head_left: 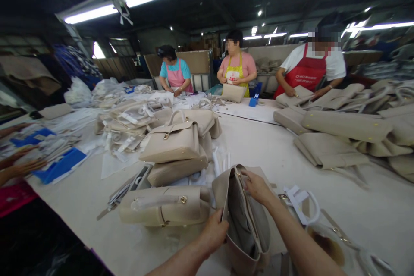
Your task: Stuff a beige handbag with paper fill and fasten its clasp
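Two hands of mine work on one open beige handbag. The left hand is closed on its near left rim, thumb over the edge, probably to steady the wall and keep the mouth spread. My right hand reaches across to the far end of the opening, its fingers drawn in narrow at the zipper; I cannot tell whether they pinch the metal pull or just rest on the edge. Gripping at two places seems to let me see down into the lining.

So the bag lies between my hands: to the right of the left one, below and to the left of the right one's fingertips.

Just left of it, a bag with a turn-lock lies on its side on the pale table. Behind that, a handled bag is stacked on another, perhaps to save room. Farther right is a heap of beige bags. Across the table are people in a pink apron, a yellow apron and a red apron.
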`<state>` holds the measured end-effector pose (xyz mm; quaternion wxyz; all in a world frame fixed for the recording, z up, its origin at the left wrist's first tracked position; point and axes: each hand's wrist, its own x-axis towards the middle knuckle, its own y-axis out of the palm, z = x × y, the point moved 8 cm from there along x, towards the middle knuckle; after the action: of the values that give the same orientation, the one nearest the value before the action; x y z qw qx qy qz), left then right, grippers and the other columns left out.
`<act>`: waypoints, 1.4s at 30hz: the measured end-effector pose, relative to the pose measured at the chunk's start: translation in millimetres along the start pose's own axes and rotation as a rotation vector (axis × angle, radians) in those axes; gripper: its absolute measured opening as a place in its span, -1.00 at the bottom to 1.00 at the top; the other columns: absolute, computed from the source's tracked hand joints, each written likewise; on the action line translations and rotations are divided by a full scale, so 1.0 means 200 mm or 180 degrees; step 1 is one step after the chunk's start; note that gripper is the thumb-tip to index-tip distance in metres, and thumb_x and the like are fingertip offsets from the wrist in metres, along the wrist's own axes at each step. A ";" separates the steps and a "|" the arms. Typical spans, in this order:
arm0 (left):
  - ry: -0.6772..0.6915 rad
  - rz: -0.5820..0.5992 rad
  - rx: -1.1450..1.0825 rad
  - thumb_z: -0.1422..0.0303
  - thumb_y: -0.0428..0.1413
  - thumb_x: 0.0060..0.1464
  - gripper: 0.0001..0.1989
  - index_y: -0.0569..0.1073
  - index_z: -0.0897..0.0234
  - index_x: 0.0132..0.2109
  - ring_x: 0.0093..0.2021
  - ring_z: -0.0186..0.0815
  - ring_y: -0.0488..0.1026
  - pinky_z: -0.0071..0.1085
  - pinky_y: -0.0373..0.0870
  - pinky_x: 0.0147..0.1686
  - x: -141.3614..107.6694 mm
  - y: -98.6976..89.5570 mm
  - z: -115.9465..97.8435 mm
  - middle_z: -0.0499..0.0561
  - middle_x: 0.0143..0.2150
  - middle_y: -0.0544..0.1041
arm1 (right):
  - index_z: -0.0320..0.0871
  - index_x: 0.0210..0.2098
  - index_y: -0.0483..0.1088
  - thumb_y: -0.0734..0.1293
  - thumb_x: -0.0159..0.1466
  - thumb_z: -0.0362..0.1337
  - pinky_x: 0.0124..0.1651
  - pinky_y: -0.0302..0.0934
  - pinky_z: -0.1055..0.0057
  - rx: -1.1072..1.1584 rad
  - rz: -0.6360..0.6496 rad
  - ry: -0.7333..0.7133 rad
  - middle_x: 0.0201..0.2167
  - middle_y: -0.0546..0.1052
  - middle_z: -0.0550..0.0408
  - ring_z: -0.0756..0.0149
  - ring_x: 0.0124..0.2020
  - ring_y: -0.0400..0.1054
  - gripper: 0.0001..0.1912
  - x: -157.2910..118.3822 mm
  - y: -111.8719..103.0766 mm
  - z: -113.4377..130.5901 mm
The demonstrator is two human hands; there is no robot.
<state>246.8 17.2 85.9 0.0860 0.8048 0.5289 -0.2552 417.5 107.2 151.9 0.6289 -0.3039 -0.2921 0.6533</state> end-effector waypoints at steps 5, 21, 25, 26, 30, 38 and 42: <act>0.0509 0.0016 0.0788 0.48 -0.01 -0.13 -0.39 0.21 0.24 0.15 -0.12 -0.18 0.45 -0.27 0.35 -0.09 -0.06 -0.04 -0.10 0.09 -0.10 0.51 | -0.16 -0.07 0.38 0.09 0.12 -0.42 -0.10 0.21 0.44 0.0047 0.0314 -0.0367 -0.20 0.54 0.05 0.32 -0.17 0.39 -0.58 0.13 0.11 0.05; 0.1148 -0.0054 0.2236 0.29 -0.04 0.19 -0.74 0.45 0.36 -0.14 -0.03 -0.26 0.41 -0.16 0.29 0.02 0.60 -0.09 -0.74 0.08 -0.08 0.51 | -0.19 -0.33 0.44 0.16 0.12 -0.40 -0.20 0.16 0.43 -0.0550 0.0253 -0.0274 -0.29 0.54 -0.07 0.24 -0.23 0.40 -0.76 0.08 0.06 0.16; 0.1182 0.0072 0.2326 0.36 0.00 0.15 -0.78 0.46 0.36 -0.14 -0.02 -0.26 0.41 -0.18 0.26 0.05 0.65 -0.10 -0.68 0.09 -0.09 0.52 | -0.18 -0.31 0.44 0.13 0.15 -0.41 -0.18 0.16 0.42 -0.0370 0.0000 -0.0134 -0.27 0.53 -0.05 0.25 -0.22 0.40 -0.73 0.08 0.07 0.16; 0.1207 0.0121 0.2347 0.41 -0.01 0.12 -0.77 0.46 0.36 -0.13 -0.02 -0.26 0.41 -0.21 0.26 0.05 0.66 -0.10 -0.68 0.09 -0.09 0.53 | -0.18 -0.30 0.45 0.12 0.17 -0.40 -0.18 0.16 0.41 -0.0316 -0.0086 -0.0074 -0.27 0.53 -0.07 0.25 -0.21 0.39 -0.72 0.07 0.08 0.16; 0.1314 0.0449 0.2386 0.44 -0.04 -0.05 -0.64 0.49 0.33 -0.10 -0.03 -0.22 0.42 -0.35 0.29 0.00 0.68 -0.11 -0.67 0.08 -0.07 0.54 | -0.17 -0.32 0.47 0.16 0.16 -0.38 -0.14 0.18 0.41 -0.0051 -0.0354 0.0110 -0.25 0.52 -0.04 0.26 -0.19 0.39 -0.75 0.08 0.08 0.17; 0.1501 0.1044 0.2429 0.24 -0.09 -0.06 -0.56 0.50 0.33 -0.11 -0.03 -0.13 0.42 -0.31 0.28 0.01 0.70 -0.10 -0.68 0.04 -0.09 0.56 | -0.15 -0.16 0.38 0.18 0.16 -0.42 -0.20 0.23 0.57 0.0426 -0.0798 0.0183 -0.26 0.54 0.13 0.45 -0.25 0.40 -0.72 0.08 0.11 0.13; 0.1320 0.1059 0.2529 0.17 -0.11 -0.02 -0.49 0.43 0.35 -0.01 0.01 -0.18 0.41 -0.37 0.30 0.02 0.69 -0.14 -0.66 0.02 -0.02 0.52 | -0.12 -0.27 0.40 0.23 0.14 -0.43 -0.12 0.21 0.51 0.0268 -0.0772 -0.0167 -0.25 0.53 0.14 0.40 -0.21 0.37 -0.81 0.06 0.12 0.16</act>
<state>307.5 195.0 132.8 -0.2959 0.8831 0.2603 -0.2545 377.7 117.9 153.0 0.7076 -0.2226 -0.3154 0.5918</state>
